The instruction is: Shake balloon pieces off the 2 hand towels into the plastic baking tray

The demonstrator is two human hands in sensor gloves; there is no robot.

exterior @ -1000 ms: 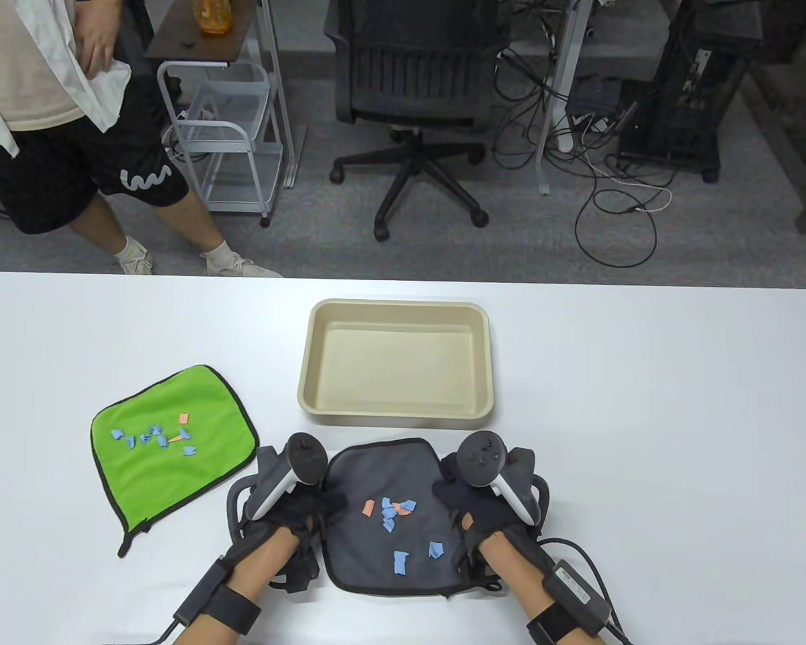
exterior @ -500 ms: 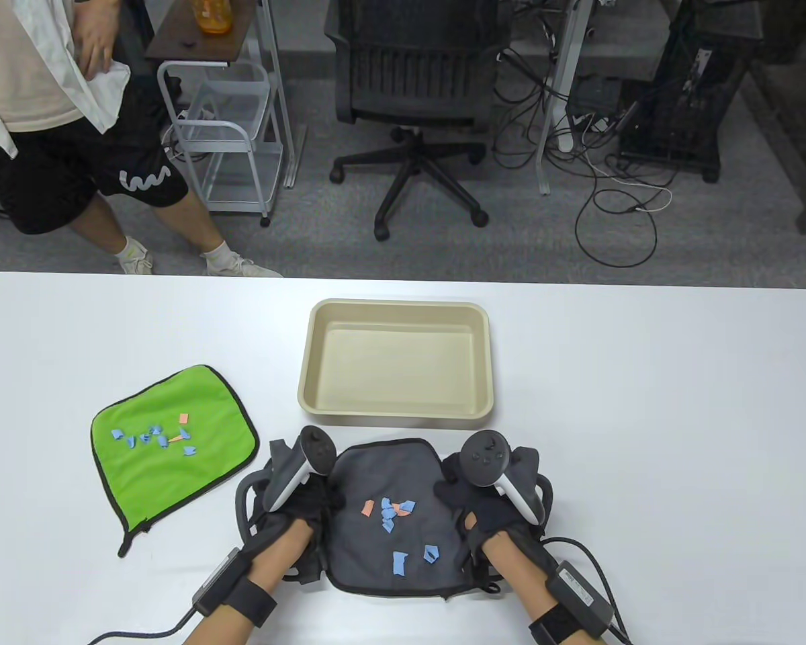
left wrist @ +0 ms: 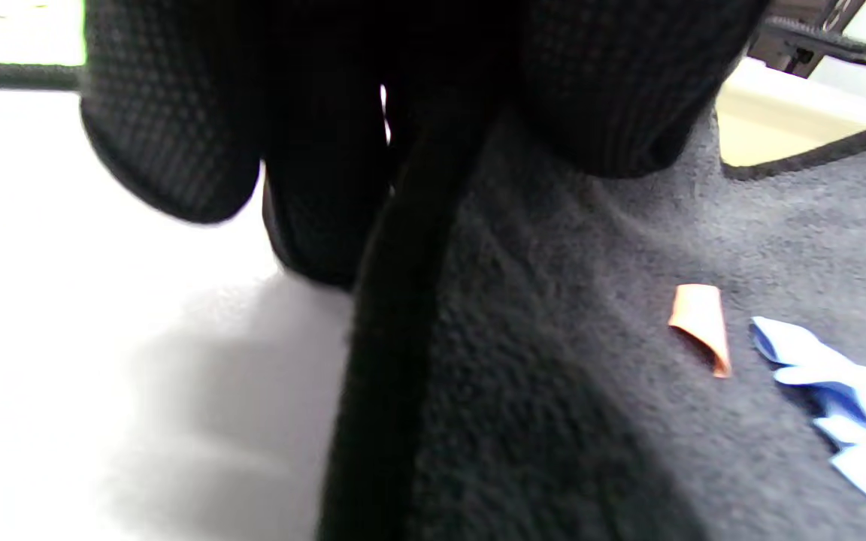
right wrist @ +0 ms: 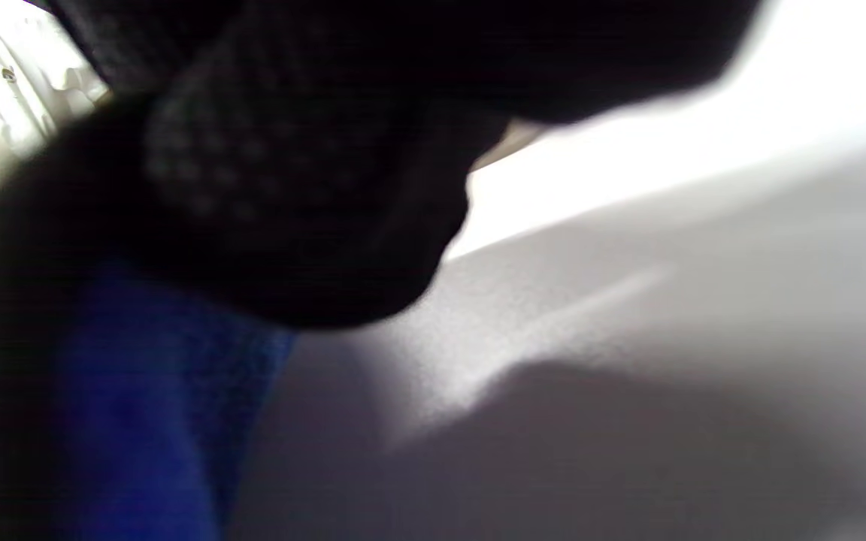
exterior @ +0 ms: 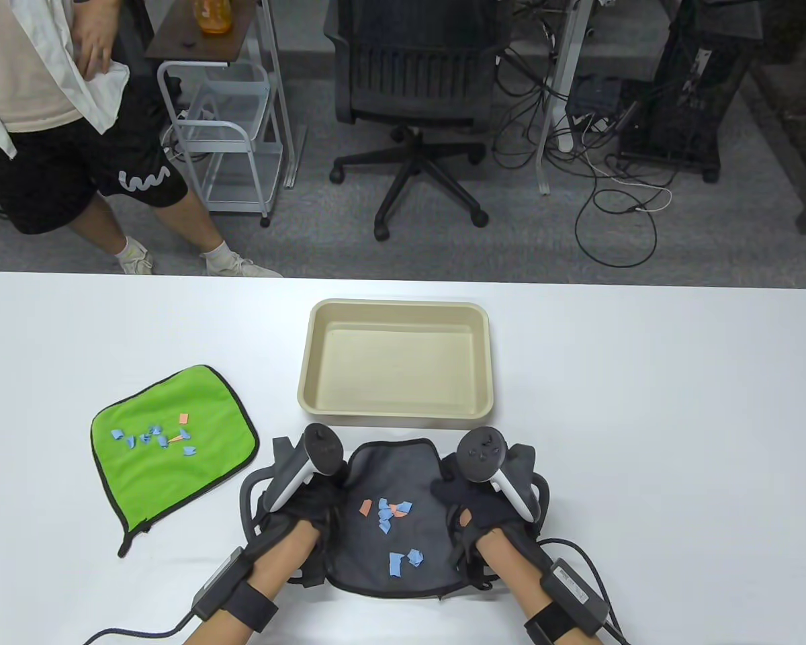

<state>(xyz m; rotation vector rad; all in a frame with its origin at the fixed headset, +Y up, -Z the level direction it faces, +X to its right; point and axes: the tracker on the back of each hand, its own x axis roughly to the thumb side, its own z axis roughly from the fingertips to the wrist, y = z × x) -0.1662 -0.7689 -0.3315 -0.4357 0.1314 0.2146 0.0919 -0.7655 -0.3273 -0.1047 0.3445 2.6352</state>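
A grey towel (exterior: 389, 537) with a black hem lies just in front of the beige plastic tray (exterior: 312, 396), carrying blue and orange balloon pieces (exterior: 386, 516). My left hand (exterior: 316, 497) grips its left edge and my right hand (exterior: 467, 500) grips its right edge, so the cloth bows between them. In the left wrist view my gloved fingers (left wrist: 177, 135) pinch the dark hem, with an orange piece (left wrist: 700, 323) on the grey towel (left wrist: 553, 338). The right wrist view is blurred, showing only dark fingers (right wrist: 290, 188). A green towel (exterior: 208, 403) with its own balloon pieces (exterior: 158, 437) lies flat to the left.
White table (exterior: 645, 403) spreads to the right of the tray. Beyond the far edge stand an office chair (exterior: 416, 87), a wire cart (exterior: 221, 134), cables on the floor, and a person (exterior: 54, 134) at the far left.
My left hand has slid right and inward and my right slightly left. The grey towel's sides have drawn in, and the lower blue pieces have shifted towards its middle.
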